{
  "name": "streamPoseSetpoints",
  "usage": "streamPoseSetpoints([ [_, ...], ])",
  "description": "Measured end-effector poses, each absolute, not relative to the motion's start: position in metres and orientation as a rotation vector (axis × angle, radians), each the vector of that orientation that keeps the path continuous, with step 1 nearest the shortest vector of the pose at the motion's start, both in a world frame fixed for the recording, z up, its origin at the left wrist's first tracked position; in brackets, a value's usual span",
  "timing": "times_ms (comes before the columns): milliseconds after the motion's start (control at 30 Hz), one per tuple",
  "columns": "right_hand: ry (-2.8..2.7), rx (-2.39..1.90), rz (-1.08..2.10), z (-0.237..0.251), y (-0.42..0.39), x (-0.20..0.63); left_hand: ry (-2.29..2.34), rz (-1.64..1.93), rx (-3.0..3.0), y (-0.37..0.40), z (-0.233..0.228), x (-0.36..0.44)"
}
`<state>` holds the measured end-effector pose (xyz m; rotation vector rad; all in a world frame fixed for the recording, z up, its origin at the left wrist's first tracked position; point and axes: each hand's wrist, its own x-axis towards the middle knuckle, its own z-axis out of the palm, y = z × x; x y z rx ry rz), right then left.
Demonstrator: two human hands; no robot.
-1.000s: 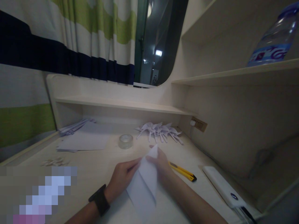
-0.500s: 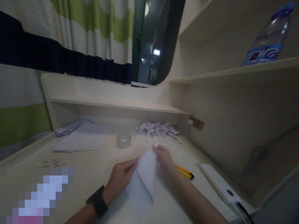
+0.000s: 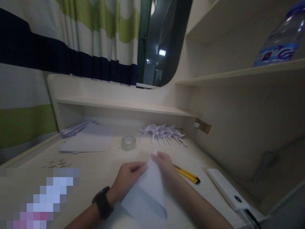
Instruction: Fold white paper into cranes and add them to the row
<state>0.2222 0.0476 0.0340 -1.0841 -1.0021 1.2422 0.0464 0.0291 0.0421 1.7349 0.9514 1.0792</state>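
A sheet of white paper (image 3: 147, 194) is partly folded over itself, its pointed top corner aimed away from me. My left hand (image 3: 130, 176) pinches its left edge between thumb and fingers; a dark watch is on that wrist. Near the tip, my right hand (image 3: 163, 163) is closed on the paper's upper right side. The lower end of the folded flap curves loosely above the desk. Just right of my right hand lies a yellow utility knife (image 3: 188, 175), its far end partly hidden by that hand. Beyond the hands sits a roll of clear tape (image 3: 128, 143).
Folded paper pinwheels (image 3: 163, 132) lie in a cluster at the back. Paper sheets (image 3: 88, 138) are stacked back left, with small thin sticks (image 3: 57, 163) before them. A white power strip (image 3: 226, 187) with cables runs along the right. A bottle (image 3: 278, 44) stands on the shelf.
My right hand has shifted slightly left with the paper's tip. The paper's lower end has swung right and spread wider, its fold now rounder. The view has turned slightly left.
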Motion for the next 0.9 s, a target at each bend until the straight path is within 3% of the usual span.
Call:
streamPoseSetpoints([
  [233,-0.984,-1.169,1.120,0.042,0.046,0.202,1.067,1.062,1.743,0.036,0.030,0.048],
  [900,-0.947,-1.055,1.257,0.005,0.065,0.221,1.060,1.098,2.125,0.037,0.018,0.046],
])
